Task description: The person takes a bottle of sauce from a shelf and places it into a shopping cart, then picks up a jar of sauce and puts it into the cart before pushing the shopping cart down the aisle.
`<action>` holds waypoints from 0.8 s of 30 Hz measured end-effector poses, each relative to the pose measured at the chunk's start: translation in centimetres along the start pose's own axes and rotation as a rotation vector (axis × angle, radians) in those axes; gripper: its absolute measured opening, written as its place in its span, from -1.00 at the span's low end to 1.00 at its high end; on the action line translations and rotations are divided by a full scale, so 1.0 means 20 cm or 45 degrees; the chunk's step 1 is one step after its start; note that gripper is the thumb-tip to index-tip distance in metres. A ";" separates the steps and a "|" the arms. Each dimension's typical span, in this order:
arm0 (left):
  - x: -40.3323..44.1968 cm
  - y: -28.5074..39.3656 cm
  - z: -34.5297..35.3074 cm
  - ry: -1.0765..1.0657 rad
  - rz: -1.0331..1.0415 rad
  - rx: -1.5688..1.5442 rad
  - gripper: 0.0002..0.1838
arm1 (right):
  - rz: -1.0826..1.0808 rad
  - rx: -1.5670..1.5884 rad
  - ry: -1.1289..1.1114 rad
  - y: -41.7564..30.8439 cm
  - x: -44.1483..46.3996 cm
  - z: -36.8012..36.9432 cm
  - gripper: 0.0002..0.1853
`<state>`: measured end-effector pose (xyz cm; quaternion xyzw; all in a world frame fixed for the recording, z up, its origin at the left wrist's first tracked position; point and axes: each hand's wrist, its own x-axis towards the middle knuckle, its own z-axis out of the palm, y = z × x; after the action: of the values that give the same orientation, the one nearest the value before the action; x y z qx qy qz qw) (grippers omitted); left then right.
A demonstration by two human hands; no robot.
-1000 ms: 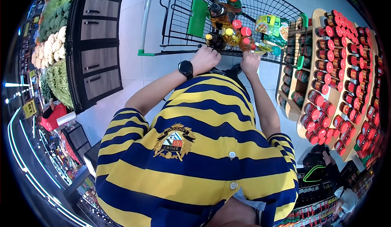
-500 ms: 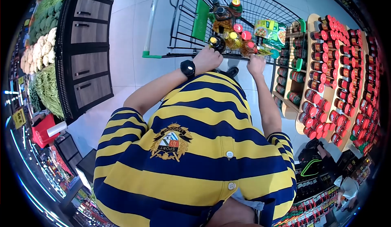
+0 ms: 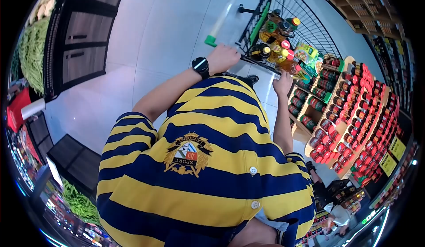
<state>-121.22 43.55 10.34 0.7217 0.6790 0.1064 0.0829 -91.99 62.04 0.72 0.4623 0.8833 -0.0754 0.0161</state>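
Observation:
My left hand [image 3: 223, 58], a black watch [image 3: 200, 65] on its wrist, is closed on the near rim of a wire shopping cart [image 3: 315, 14], beside the green end of the cart's push bar [image 3: 226, 12]. My right hand [image 3: 282, 84] is closed on the same rim farther right; its fingertips are partly hidden. Inside the cart, close to my hands, stand several bottles: a dark one with a yellow cap [image 3: 260, 51], a yellow oil bottle [image 3: 276, 54] and an amber bottle [image 3: 288, 66]. Green printed packets [image 3: 307, 54] lie to their right.
A tiered wooden display [image 3: 305, 134] of red-lidded jars [image 3: 349, 109] stands close on the right, next to the cart. Dark-framed drawer cabinets [image 3: 86, 39] with green vegetables [image 3: 34, 54] are at left. A person [image 3: 338, 216] is at lower right. Pale tiled floor [image 3: 164, 30] lies between.
The cart has turned clockwise and shifted right in view, its push bar now nearer my left hand. The jar display appears closer, and the cabinets have slid left. Both hands keep hold of the rim.

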 end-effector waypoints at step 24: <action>0.07 0.04 0.18 0.249 -0.007 0.093 -0.62 | -0.983 0.462 -0.351 -1.28 -0.01 -0.68 -0.43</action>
<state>-119.38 44.88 7.21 0.7085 0.6892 0.1512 -0.0099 -112.33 49.41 17.19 0.0797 0.9532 -0.2906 0.0228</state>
